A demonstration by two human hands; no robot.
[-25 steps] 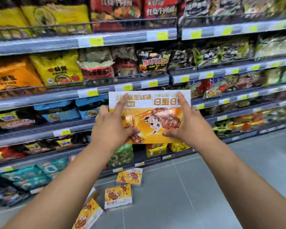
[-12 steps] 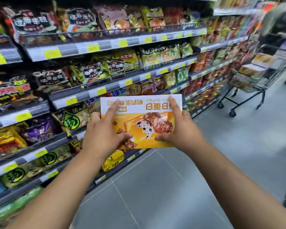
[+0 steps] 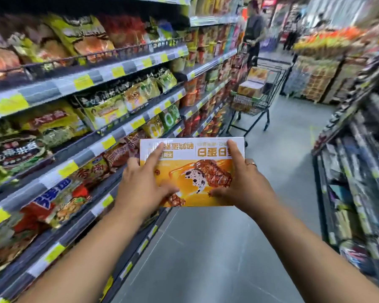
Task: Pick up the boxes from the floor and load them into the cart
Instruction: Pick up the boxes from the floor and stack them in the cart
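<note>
So this is a supermarket aisle, grey floor (image 3: 206,259) running up the middle of the frame. Shelves (image 3: 74,119) packed with snack bags fill the whole left side, four tiers that I can count, and a darker rack (image 3: 354,193) runs down the right edge. It's all a bit blurry, so I can't read much.

Upper middle, well off down the aisle, there's one wire cart (image 3: 258,101) with boxes already stacked in it (image 3: 253,83). I make out two for sure, maybe more underneath, hard to tell. A person (image 3: 253,29) stands right behind it at the top of the frame, and there's at least one more figure further back, upper right.

Dead centre is one orange and white box (image 3: 192,171), held up in the air out front, printed side facing the camera and upside down. The left hand (image 3: 144,186) clamps its left edge, thumb across the front and index finger reaching up toward the top corner. The right hand (image 3: 243,184) does the same on the right edge, with a ring on it. Both are gripping tight, box flat between them.

My read: this is the carry step, box picked up, not loaded yet. Next it needs walking up the aisle to the cart, then lifting over the rim and setting it on the stack without knocking the others.
</note>
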